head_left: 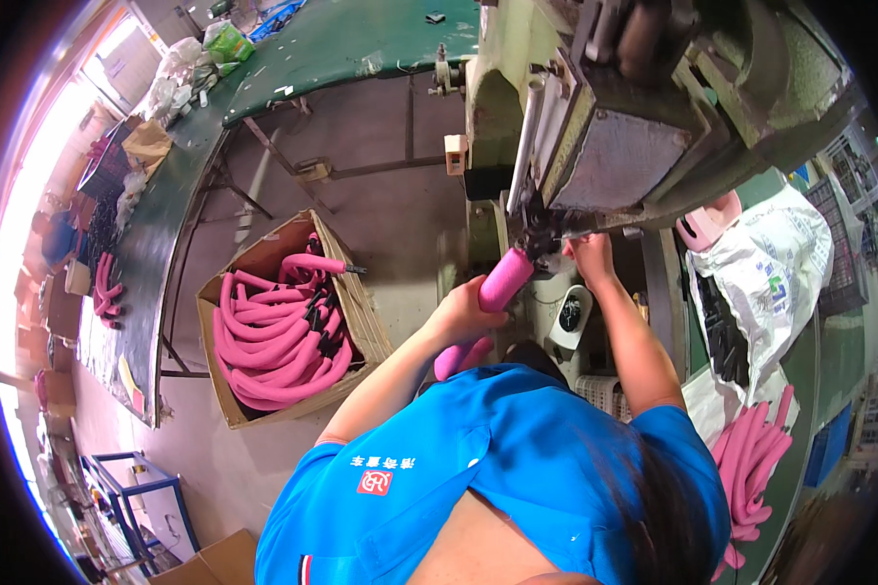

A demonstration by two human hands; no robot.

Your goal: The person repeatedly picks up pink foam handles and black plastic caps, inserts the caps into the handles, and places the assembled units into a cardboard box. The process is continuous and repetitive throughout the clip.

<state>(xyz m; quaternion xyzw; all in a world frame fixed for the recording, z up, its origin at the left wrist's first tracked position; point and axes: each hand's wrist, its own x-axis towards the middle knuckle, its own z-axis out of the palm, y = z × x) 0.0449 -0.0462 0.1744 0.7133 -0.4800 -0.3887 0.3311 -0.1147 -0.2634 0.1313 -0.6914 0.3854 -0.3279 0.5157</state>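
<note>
My left hand point(458, 314) is wrapped round a thick pink foam-covered tube point(505, 281). The tube's upper end meets the dark tooling point(535, 226) of a large green machine point(619, 161); its lower part curves back toward my body. On the other side of the tooling, my right hand point(592, 257) is raised with its fingers bent together. Whatever those fingers hold, if anything, is too small and too shaded to name. A white foot-shaped part with a dark oval point(571, 310) shows below my right wrist.
To the left stands a cardboard box point(366, 317) full of bent pink tubes with black ends. More pink tubes point(751, 458) lie at right beside a white sack point(776, 278) of black pieces. Green tables point(361, 44) stretch behind and left; a blue-framed cart point(132, 507) is at lower left.
</note>
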